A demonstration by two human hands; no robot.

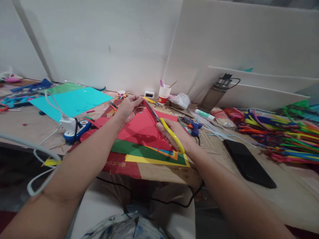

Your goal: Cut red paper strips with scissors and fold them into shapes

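My right hand (175,132) is closed round a pair of scissors with yellow handles (171,134). The blades (152,111) point up and left, along a piece of red paper (150,113). Between thumb and fingers, my left hand (131,108) pinches the upper end of that red piece, close to the blade tips. Beneath both hands lie red sheets (137,127), on top of a green sheet (127,147) and a yellow sheet (139,160). A blue and orange patterned edge (171,153) shows under the red near my right wrist.
A cyan sheet (72,103) and a blue power strip (77,131) with a white plug lie left. Behind stand paper cups (163,94) and a bottle (214,94). Right are a blue glue gun (194,127), a black phone (249,162) and many coloured pipe cleaners (281,132).
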